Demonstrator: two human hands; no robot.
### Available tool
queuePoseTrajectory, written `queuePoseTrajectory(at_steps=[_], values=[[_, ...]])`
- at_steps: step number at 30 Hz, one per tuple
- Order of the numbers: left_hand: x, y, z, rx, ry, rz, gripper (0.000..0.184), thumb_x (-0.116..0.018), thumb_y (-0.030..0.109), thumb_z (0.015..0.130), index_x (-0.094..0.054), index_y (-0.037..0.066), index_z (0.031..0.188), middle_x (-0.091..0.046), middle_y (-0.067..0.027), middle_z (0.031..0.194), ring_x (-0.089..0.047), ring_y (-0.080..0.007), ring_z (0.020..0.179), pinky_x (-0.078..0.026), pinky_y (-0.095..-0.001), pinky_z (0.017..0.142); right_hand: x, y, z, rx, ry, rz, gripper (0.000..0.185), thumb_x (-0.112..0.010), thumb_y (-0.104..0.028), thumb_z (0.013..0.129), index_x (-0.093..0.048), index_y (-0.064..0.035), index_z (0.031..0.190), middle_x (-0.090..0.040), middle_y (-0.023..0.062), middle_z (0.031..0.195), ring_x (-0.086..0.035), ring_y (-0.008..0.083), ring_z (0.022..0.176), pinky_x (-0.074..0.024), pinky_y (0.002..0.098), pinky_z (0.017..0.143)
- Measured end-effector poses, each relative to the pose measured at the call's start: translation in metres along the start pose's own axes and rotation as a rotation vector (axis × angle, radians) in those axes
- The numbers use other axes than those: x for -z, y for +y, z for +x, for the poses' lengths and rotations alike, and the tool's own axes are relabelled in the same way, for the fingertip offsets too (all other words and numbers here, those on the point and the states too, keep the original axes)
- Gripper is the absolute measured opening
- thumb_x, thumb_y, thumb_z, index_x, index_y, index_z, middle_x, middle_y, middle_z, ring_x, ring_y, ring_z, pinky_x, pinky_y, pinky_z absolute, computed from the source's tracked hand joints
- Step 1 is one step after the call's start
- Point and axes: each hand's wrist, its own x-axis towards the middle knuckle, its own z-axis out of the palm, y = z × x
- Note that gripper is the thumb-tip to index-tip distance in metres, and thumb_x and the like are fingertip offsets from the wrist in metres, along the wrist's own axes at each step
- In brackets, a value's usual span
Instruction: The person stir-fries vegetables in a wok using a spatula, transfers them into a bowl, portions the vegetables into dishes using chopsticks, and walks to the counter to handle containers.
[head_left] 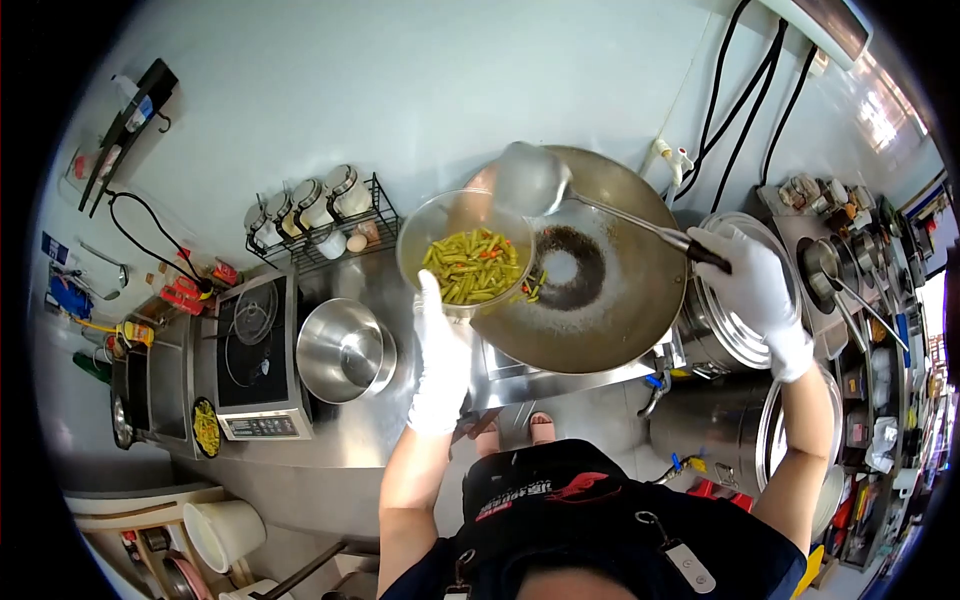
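My left hand [441,350] grips a clear bowl [411,250] of chopped green beans [474,266] at the wok's [620,322] edge; my right hand [745,283] clasps a ladle [530,182].

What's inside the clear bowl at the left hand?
Inside the clear bowl lie cut green pieces, probably beans, with red bits among them. Whatever lies beneath the pile is covered and cannot be seen.
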Motion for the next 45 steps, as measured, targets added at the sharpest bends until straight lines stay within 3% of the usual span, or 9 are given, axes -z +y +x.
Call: queuePoseTrajectory(at_steps=[6, 11, 14, 18, 24, 35, 36, 38, 45], values=[[0.048, 0.039, -0.031, -0.074, 0.142, 0.117, 0.093, -0.062, 0.058, 0.082, -0.024, -0.001, 0.143, -0.031, -0.0203, 0.145, -0.033, -0.0329, 0.132, -0.024, -0.0470, 0.112, -0.035, 0.057, 0.025, -0.185, -0.667, 0.052, 0.026, -0.064, -0.017, 0.076, -0.067, -0.0045, 0.098, -0.063, 0.0187, 0.074, -0.060, 0.0314, 0.067, -0.0464, 0.0345, 0.067], [0.072, 0.063, -0.049, -0.129, 0.167, 0.173, 0.094, -0.056, 0.063, 0.082, -0.022, 0.001, 0.145, -0.027, -0.0195, 0.148, -0.030, -0.0349, 0.134, -0.025, -0.0504, 0.110, -0.058, 0.073, 0.054, -0.279, -1.055, 0.160, 0.016, -0.062, -0.012, 0.078, -0.069, 0.0005, 0.085, -0.050, -0.0003, 0.054, -0.043, 0.0083, 0.044, -0.0331, 0.0254, 0.040], [0.077, 0.071, -0.056, -0.135, 0.224, 0.019, 0.068, -0.048, 0.047, 0.094, -0.031, 0.000, 0.140, -0.041, -0.0168, 0.139, -0.044, -0.0278, 0.126, -0.036, -0.0424, 0.107, -0.095, 0.073, 0.063, -0.327, -1.075, 0.320, 0.016, -0.063, -0.014, 0.078, -0.067, 0.0004, 0.084, -0.051, 0.0003, 0.054, -0.043, 0.0094, 0.044, -0.0346, 0.0256, 0.040], [0.083, 0.073, -0.058, -0.134, 0.156, 0.164, 0.094, -0.051, 0.065, 0.084, -0.022, -0.002, 0.143, -0.027, -0.0200, 0.147, -0.035, -0.0375, 0.131, -0.033, -0.0526, 0.105, -0.179, 0.069, 0.053, -0.335, -0.728, 0.470, 0.027, -0.064, -0.019, 0.078, -0.071, -0.0058, 0.101, -0.054, 0.0025, 0.056, -0.044, 0.0101, 0.043, -0.0382, 0.0275, 0.041], [0.058, 0.062, -0.055, -0.118, 0.160, 0.188, 0.088, -0.052, 0.061, 0.086, -0.026, -0.002, 0.142, -0.032, -0.0193, 0.145, -0.035, -0.0337, 0.132, -0.029, -0.0473, 0.109, -0.231, 0.080, 0.056, -0.270, -0.333, 0.287, 0.036, -0.065, -0.028, 0.080, -0.066, -0.0143, 0.113, -0.066, 0.0171, 0.103, -0.063, 0.0334, 0.097, -0.0476, 0.0368, 0.086], [-0.003, 0.007, -0.004, 0.143, 0.017, 0.017, 0.053, -0.056, 0.044, 0.092, -0.048, 0.003, 0.124, -0.056, -0.0122, 0.123, -0.056, -0.0222, 0.111, -0.045, -0.0380, 0.093, -0.033, -0.015, 0.012, 0.122, 0.140, -0.272, 0.035, -0.063, -0.018, 0.079, -0.064, -0.0140, 0.113, -0.057, 0.0070, 0.084, -0.060, 0.0259, 0.073, -0.0492, 0.0373, 0.062], [0.003, -0.004, 0.009, 0.180, 0.039, 0.011, 0.088, -0.066, 0.055, 0.080, -0.031, 0.000, 0.140, -0.037, -0.0152, 0.142, -0.037, -0.0281, 0.131, -0.032, -0.0441, 0.109, -0.032, -0.020, 0.003, 0.192, 0.195, -0.409, 0.036, -0.064, -0.015, 0.077, -0.064, -0.0155, 0.113, -0.054, 0.0047, 0.082, -0.059, 0.0236, 0.069, -0.0483, 0.0362, 0.058], [0.000, -0.017, 0.020, 0.177, 0.028, -0.020, 0.088, -0.066, 0.055, 0.080, -0.030, 0.003, 0.141, -0.036, -0.0127, 0.143, -0.035, -0.0272, 0.132, -0.030, -0.0447, 0.109, -0.044, -0.024, -0.013, 0.256, 0.247, -0.690, 0.039, -0.063, -0.008, 0.075, -0.066, -0.0177, 0.113, -0.051, 0.0019, 0.082, -0.056, 0.0198, 0.070, -0.0470, 0.0339, 0.056], [0.000, -0.012, 0.021, 0.096, 0.019, -0.002, 0.080, -0.064, 0.053, 0.083, -0.036, 0.002, 0.137, -0.040, -0.0146, 0.140, -0.041, -0.0282, 0.128, -0.034, -0.0455, 0.107, -0.018, 0.002, -0.001, 0.037, 0.104, -0.249, 0.037, -0.065, -0.015, 0.076, -0.064, -0.0124, 0.113, -0.057, 0.0098, 0.081, -0.061, 0.0281, 0.070, -0.0484, 0.0380, 0.060]])
